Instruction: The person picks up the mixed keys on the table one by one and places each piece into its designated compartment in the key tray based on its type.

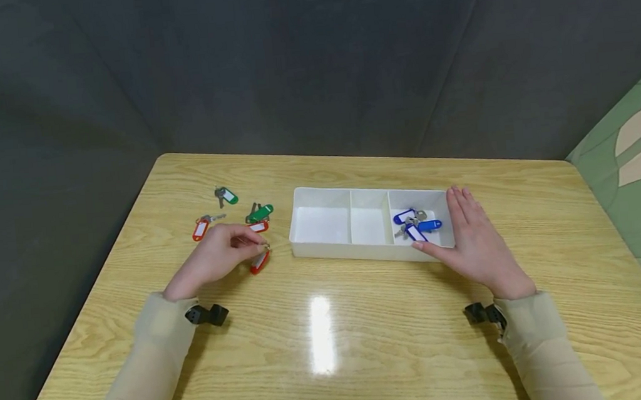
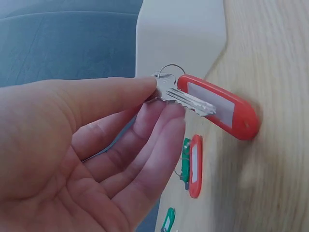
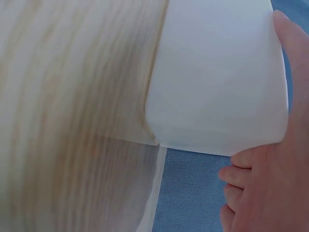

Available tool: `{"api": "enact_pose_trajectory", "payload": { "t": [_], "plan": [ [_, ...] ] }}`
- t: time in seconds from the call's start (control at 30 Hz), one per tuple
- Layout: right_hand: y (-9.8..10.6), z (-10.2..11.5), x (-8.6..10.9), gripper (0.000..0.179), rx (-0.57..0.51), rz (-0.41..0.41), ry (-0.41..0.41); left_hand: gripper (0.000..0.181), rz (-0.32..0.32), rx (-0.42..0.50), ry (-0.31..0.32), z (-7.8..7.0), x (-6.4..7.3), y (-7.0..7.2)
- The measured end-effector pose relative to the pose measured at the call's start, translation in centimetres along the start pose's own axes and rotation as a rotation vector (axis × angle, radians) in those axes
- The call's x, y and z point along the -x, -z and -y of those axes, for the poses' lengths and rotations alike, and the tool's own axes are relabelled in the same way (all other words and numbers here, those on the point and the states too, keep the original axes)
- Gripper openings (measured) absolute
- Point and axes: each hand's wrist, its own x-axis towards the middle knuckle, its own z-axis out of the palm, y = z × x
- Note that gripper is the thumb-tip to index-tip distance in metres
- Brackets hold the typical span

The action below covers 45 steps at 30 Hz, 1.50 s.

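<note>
Between thumb and fingertips, my left hand [image 1: 217, 255] pinches a silver key [image 2: 186, 100]. A wire ring joins the key to a red key tag [image 2: 246, 124] with a white label, which hangs down close over the table, left of the white divided box [image 1: 347, 252]. My right hand [image 1: 479, 247] rests against the right end of that box, fingers extended along the end wall and thumb at the front rim. Several keys with blue tags [image 1: 430, 225] lie in the right compartment. The left and middle compartments hold nothing.
Around my left hand lie keys with a red tag [image 1: 200, 230], a green tag [image 1: 230, 196] at the back, and another green tag [image 1: 261, 213] beside a red tag [image 1: 260, 227]. Dark fabric panels [image 1: 288, 71] stand behind the wooden table [image 1: 387, 333].
</note>
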Motion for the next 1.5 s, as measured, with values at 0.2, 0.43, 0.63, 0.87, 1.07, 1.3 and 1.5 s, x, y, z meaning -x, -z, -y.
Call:
{"api": "enact_pose_trajectory", "payload": {
  "t": [0.2,0.43,0.63,0.87,1.07,1.3,1.5],
  "plan": [
    [-0.2,0.1,-0.1,0.115,-0.003,0.002,-0.002,0.004,-0.021,0.028,-0.016,-0.5,0.0,-0.1],
    [-0.1,0.2,-0.1,0.116,-0.001,-0.001,0.006,0.006,-0.041,0.046,-0.029,-1.6,0.1,0.0],
    [-0.1,0.2,-0.2,0.116,0.001,-0.003,0.003,0.008,-0.062,0.065,-0.056,-2.3,0.1,-0.1],
    [-0.2,0.2,-0.3,0.116,0.0,-0.008,0.01,0.007,-0.076,0.068,-0.079,-3.0,-0.1,-0.3],
    [-0.2,0.2,-0.2,0.116,0.002,-0.01,0.009,0.006,-0.073,0.075,-0.109,-3.2,-0.2,-0.6],
    [-0.2,0.2,-0.1,0.116,0.001,-0.007,0.007,0.006,-0.057,0.135,-0.118,-3.8,-0.3,-1.3],
    [-0.1,0.4,-0.2,0.116,0.0,-0.004,0.008,0.006,-0.053,0.162,-0.126,-4.3,-0.2,-1.7]
  ]
}}
